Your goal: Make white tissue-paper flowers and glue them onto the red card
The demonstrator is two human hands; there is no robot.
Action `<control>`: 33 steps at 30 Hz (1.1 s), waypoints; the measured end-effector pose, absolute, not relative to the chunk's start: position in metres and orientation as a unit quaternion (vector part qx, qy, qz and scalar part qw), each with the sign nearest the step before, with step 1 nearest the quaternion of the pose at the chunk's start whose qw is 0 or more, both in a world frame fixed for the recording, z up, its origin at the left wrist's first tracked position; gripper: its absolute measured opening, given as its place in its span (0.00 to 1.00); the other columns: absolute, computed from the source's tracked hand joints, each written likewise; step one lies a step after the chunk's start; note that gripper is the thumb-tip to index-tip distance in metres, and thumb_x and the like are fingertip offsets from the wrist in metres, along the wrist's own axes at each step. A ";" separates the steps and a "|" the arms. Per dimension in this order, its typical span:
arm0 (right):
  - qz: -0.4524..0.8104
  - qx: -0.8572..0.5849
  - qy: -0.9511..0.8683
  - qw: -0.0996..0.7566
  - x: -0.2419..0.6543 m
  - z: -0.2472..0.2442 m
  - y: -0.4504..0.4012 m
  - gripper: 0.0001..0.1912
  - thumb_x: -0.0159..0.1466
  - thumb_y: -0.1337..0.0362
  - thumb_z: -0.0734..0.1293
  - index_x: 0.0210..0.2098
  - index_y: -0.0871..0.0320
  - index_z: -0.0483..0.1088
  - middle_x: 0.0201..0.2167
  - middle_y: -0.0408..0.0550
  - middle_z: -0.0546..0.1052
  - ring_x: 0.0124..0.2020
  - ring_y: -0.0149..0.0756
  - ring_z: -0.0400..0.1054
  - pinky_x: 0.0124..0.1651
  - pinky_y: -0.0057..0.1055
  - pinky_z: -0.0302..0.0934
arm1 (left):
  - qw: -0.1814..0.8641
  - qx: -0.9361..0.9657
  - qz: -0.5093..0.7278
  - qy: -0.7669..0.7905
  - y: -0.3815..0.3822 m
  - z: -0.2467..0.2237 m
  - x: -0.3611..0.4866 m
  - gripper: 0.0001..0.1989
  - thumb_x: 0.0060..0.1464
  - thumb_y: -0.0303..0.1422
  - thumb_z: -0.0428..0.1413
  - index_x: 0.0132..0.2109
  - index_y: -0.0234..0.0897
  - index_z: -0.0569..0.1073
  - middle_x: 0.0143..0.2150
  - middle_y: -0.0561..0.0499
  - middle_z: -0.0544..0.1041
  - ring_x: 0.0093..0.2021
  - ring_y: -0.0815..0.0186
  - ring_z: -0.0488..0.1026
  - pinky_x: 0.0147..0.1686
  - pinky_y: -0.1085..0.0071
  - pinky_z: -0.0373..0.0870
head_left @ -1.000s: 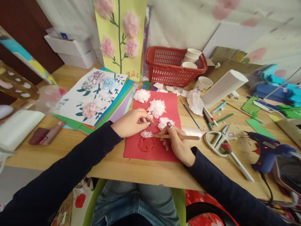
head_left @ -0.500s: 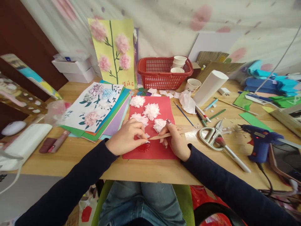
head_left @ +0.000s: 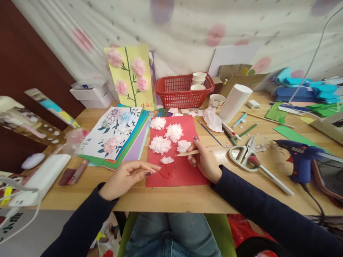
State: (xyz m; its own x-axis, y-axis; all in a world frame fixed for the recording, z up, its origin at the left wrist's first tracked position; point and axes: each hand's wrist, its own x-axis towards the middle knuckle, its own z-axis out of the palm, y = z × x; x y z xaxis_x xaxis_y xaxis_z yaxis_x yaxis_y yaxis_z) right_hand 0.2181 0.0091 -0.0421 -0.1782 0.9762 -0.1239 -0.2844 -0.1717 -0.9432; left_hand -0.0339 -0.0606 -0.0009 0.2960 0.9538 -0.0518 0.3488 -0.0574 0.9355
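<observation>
On the red paper lie several white crumpled-paper flowers, among them a full one and one at the left. Below them a small white paper piece touches the upper edge of a glossy ring of glue. My right hand holds a thin pale wooden stick, its tip pointing left over the paper. My left hand hovers at the paper's left edge, thumb and forefinger apart, with nothing visible between them.
A red basket with paper cups stands at the back. Coloured sheets and a flower picture lie left. On the right are scissors, a brush, a blue glue gun and a white roll.
My left hand has moved left and away from the stick's tip, its fingers parting. The glue ring and small white piece are now uncovered. The camera view has tilted upward.
</observation>
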 end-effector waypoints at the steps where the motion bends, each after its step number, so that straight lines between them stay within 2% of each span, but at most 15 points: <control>1: 0.637 -0.415 -0.444 0.475 0.218 -0.042 0.007 0.26 0.57 0.40 0.66 0.21 0.57 0.67 0.12 0.40 0.68 0.11 0.27 0.56 0.13 0.24 0.52 | 0.477 0.646 0.318 0.504 -0.060 -0.002 -0.032 0.10 0.56 0.40 0.59 0.37 0.39 0.80 0.44 0.43 0.83 0.47 0.58 0.80 0.47 0.61 0.76; 5: 0.589 -0.397 -0.570 0.414 0.216 -0.041 -0.001 0.27 0.60 0.40 0.65 0.24 0.58 0.69 0.17 0.42 0.71 0.15 0.27 0.61 0.18 0.25 0.56 | 0.451 0.622 0.363 0.528 -0.053 -0.003 -0.025 0.10 0.53 0.40 0.61 0.36 0.38 0.80 0.43 0.44 0.84 0.46 0.58 0.80 0.50 0.61 0.75; 11: 0.488 -0.391 -0.695 0.354 0.212 -0.043 -0.005 0.23 0.67 0.49 0.63 0.23 0.58 0.66 0.18 0.41 0.70 0.20 0.28 0.61 0.24 0.25 0.55 | 0.485 0.567 0.428 0.510 -0.046 -0.005 -0.018 0.14 0.50 0.44 0.65 0.31 0.38 0.75 0.40 0.45 0.83 0.46 0.59 0.79 0.53 0.61 0.73; 14: 0.477 -0.407 -0.692 0.359 0.212 -0.046 -0.003 0.23 0.68 0.49 0.62 0.24 0.57 0.65 0.18 0.40 0.69 0.19 0.28 0.60 0.23 0.26 0.53 | 0.555 0.515 0.443 0.479 -0.049 -0.005 -0.018 0.17 0.51 0.47 0.64 0.31 0.38 0.71 0.29 0.51 0.81 0.34 0.64 0.79 0.43 0.64 0.76; 17: 0.487 -0.421 -0.672 0.366 0.214 -0.046 -0.003 0.22 0.68 0.48 0.61 0.25 0.57 0.64 0.19 0.40 0.69 0.19 0.29 0.60 0.23 0.27 0.53 | 0.594 0.485 0.426 0.480 -0.054 0.000 -0.027 0.20 0.49 0.49 0.64 0.32 0.37 0.70 0.20 0.57 0.74 0.21 0.70 0.71 0.27 0.71 0.72; 19: 0.490 -0.409 -0.677 0.365 0.215 -0.044 -0.004 0.22 0.68 0.48 0.61 0.25 0.56 0.64 0.19 0.40 0.68 0.19 0.28 0.59 0.24 0.27 0.53 | 0.567 0.498 0.420 0.504 -0.056 0.004 -0.036 0.20 0.48 0.49 0.65 0.32 0.36 0.71 0.19 0.58 0.72 0.19 0.72 0.69 0.24 0.74 0.68; 24: 0.468 -0.366 -0.739 0.318 0.211 -0.041 -0.010 0.20 0.68 0.52 0.62 0.24 0.57 0.66 0.21 0.42 0.69 0.24 0.30 0.61 0.28 0.28 0.54 | 0.456 0.555 0.420 0.554 -0.055 0.012 -0.057 0.16 0.51 0.45 0.64 0.30 0.36 0.74 0.21 0.55 0.74 0.23 0.71 0.69 0.27 0.75 0.69; 29: 0.458 -0.429 -0.692 0.357 0.211 -0.040 -0.008 0.23 0.68 0.48 0.61 0.24 0.56 0.64 0.19 0.41 0.68 0.21 0.30 0.60 0.26 0.29 0.53 | 0.318 0.596 0.399 0.620 -0.050 0.019 -0.076 0.11 0.45 0.40 0.65 0.27 0.38 0.76 0.28 0.50 0.77 0.29 0.65 0.73 0.25 0.73 0.69; 31: 0.479 -0.438 -0.663 0.373 0.212 -0.041 -0.007 0.24 0.68 0.45 0.60 0.24 0.56 0.66 0.18 0.41 0.68 0.20 0.30 0.60 0.25 0.29 0.54 | 0.263 0.628 0.383 0.624 -0.049 0.018 -0.086 0.12 0.45 0.40 0.65 0.22 0.39 0.74 0.28 0.50 0.76 0.31 0.63 0.73 0.29 0.71 0.72; 33: 0.505 -0.443 -0.635 0.382 0.213 -0.042 -0.006 0.26 0.67 0.42 0.60 0.26 0.56 0.68 0.17 0.40 0.68 0.18 0.30 0.60 0.23 0.28 0.54 | 0.229 0.668 0.337 0.623 -0.050 0.013 -0.094 0.18 0.48 0.41 0.62 0.17 0.39 0.70 0.27 0.49 0.76 0.33 0.62 0.75 0.38 0.66 0.75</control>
